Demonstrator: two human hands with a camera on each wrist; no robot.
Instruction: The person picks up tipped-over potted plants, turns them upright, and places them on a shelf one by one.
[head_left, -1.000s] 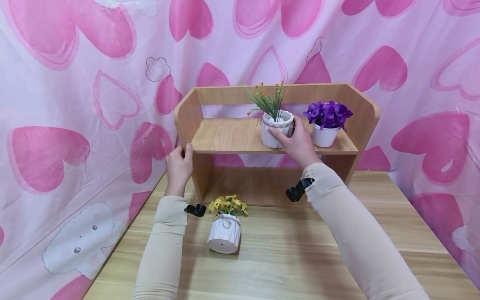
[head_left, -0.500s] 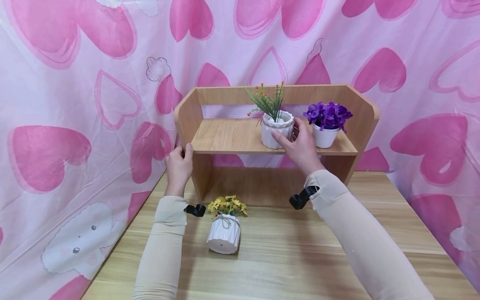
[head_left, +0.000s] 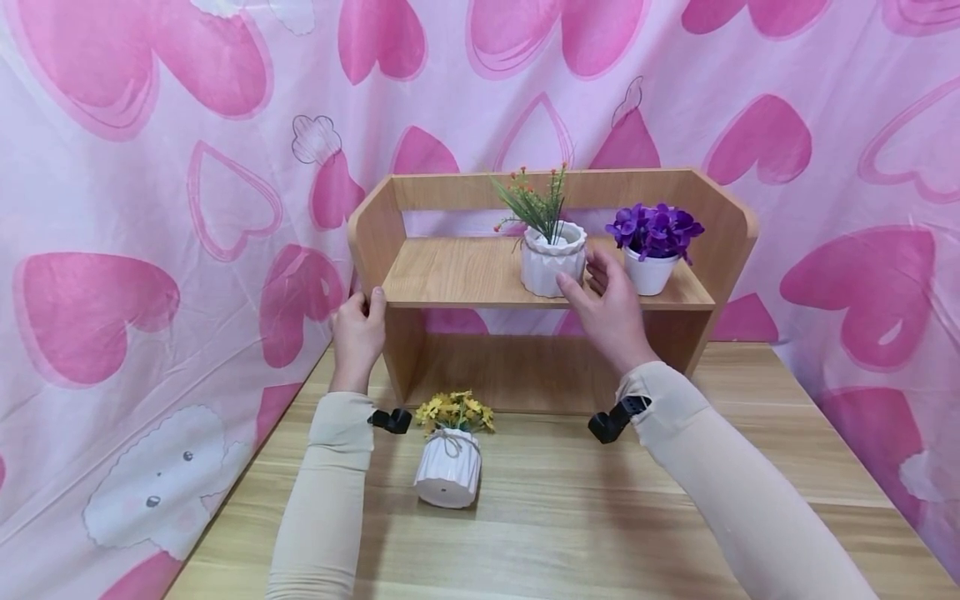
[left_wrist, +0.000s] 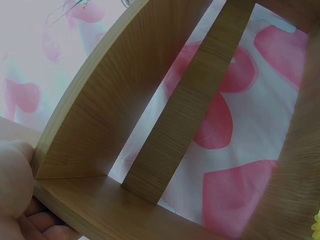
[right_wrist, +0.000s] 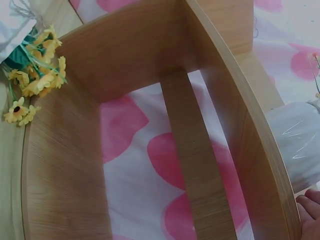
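My left hand (head_left: 358,337) grips the front left corner of the wooden desk shelf (head_left: 450,271), thumb on top and fingers below the board, as the left wrist view shows. On the upper board stands a white ribbed flowerpot (head_left: 553,273) with green, red-tipped sprigs. My right hand (head_left: 613,321) is just right of this pot, fingers loosely bent and holding nothing. In the right wrist view its fingertips (right_wrist: 312,197) show close by the pot's side. Beyond the hand, a smooth white pot of purple flowers (head_left: 654,235) stands at the board's right end.
A white ribbed pot with yellow flowers (head_left: 447,467) lies on its side on the wooden table (head_left: 540,533), its base facing me. The shelf's lower board (head_left: 517,367) is behind it. A pink heart-print curtain (head_left: 225,333) hangs around the table's back and sides.
My right hand has let go of the ribbed pot with sprigs and drawn back slightly right and down. The pot stays in place, and my left hand has not moved.
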